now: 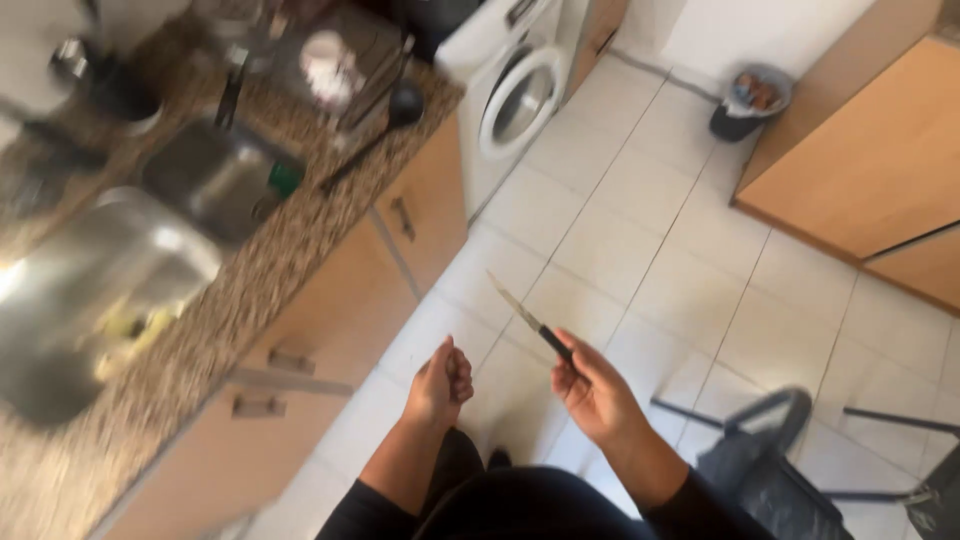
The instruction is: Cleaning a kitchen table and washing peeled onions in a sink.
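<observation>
Knife (528,318) in the right hand (595,392): fingers closed round the dark handle, thin blade pointing up and to the left, out over the floor, touching nothing else. Left hand (440,385) just beside it, curled into a loose fist, holding nothing, hanging over the tiles. Both forearms in black sleeves at the bottom edge. Dark metal-framed chair (775,455) low right, near the right arm. Pale tiled floor (640,240) under both hands. On the left, speckled granite counter (290,225) with light wood cabinet doors (350,300) and metal handles below it. Steel sink (80,290) set in the counter, blurred, something yellow inside, cannot tell what. Second steel basin (205,180) beyond it, green item at its edge. Black ladle (385,125) lying on the counter farther on, cluttered dish rack behind it, contents too blurred to tell. White front-loading washing machine (520,90) past the counter's end. Small dark bin (745,105) on the floor at the far wall, well apart from the hands. Wooden cabinet (860,160) at upper right.
</observation>
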